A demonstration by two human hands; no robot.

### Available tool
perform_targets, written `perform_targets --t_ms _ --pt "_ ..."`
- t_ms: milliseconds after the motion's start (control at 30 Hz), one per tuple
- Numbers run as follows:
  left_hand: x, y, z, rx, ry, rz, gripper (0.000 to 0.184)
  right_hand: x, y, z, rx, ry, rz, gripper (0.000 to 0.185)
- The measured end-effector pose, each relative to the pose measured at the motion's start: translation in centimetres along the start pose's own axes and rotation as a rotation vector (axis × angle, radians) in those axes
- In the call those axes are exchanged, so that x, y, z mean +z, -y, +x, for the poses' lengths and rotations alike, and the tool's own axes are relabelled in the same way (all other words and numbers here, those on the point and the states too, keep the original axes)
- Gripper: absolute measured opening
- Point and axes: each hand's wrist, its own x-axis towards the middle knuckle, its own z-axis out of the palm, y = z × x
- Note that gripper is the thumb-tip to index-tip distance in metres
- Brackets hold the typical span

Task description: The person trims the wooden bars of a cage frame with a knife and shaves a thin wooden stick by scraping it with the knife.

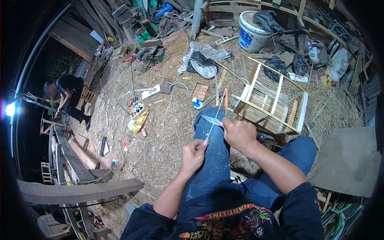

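My right hand [240, 135] is closed around a knife, its pale blade [211, 120] pointing left across my knee. A thin light strip [213, 126], which looks like bamboo or wood, crosses the blade at a slant. Its lower end is pinched between the thumb and fingers of my left hand [193, 157], and its upper end reaches past the knee. The blade lies against the strip or very near it; I cannot tell which. Under both hands is my thigh in blue jeans [212, 162], with small pale flecks on the cloth.
A slatted wooden cage-like frame [276, 96] stands right of my knee. Ahead lie a small wooden tray [200, 91], a blue-and-white bottle [197, 103] and a yellow package [138, 120]. A white bucket [252, 34] stands behind. Another person [70, 96] bends over at left, beyond a curved beam [80, 192].
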Motion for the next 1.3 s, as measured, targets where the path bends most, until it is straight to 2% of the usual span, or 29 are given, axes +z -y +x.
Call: perform_targets --t_ms 233,400,567,700,767,800,933,1033,1067,1233,1300 --pt "0.2 0.2 -0.2 0.101 -0.035 0.093 0.019 -0.4 0.3 -0.8 -0.044 0.037 0.037 0.017" --pt "0.2 -0.8 -0.4 0.128 -0.048 0.106 0.02 -0.1 0.4 -0.5 -0.031 -0.017 0.059 0.024" --pt "0.1 -0.6 -0.3 0.093 -0.026 0.144 0.02 -0.3 1.1 -1.3 -0.096 0.043 0.045 0.021" --pt "0.2 -0.6 -0.6 0.102 -0.04 0.132 0.02 0.2 0.3 -0.3 -0.03 -0.047 0.035 0.019" --pt "0.3 -0.8 -0.4 0.114 -0.048 0.151 0.02 -0.1 1.3 -1.4 -0.094 0.062 0.04 0.019" --pt "0.3 -0.7 -0.4 0.121 -0.044 0.16 0.02 -0.1 1.8 -2.2 -0.144 0.043 0.027 0.019" --pt "0.3 -1.3 -0.6 0.134 -0.06 0.151 0.019 0.0 1.5 -1.4 -0.073 -0.001 0.058 0.024" --pt "0.3 -1.2 -0.6 0.139 -0.062 0.182 0.019 -0.2 1.5 -1.3 -0.1 0.057 0.035 0.019" --pt "0.4 -1.2 -0.5 0.142 -0.062 0.179 0.019 0.4 1.9 -2.3 -0.176 0.015 0.019 0.019" --pt "0.4 -1.1 -0.6 0.174 -0.077 0.206 0.017 -1.0 0.9 -0.5 -0.061 0.088 -0.004 0.018" --pt "0.3 -1.3 -0.6 0.181 -0.076 0.221 0.018 -0.7 0.0 -0.1 -0.044 -0.05 -0.016 0.016"
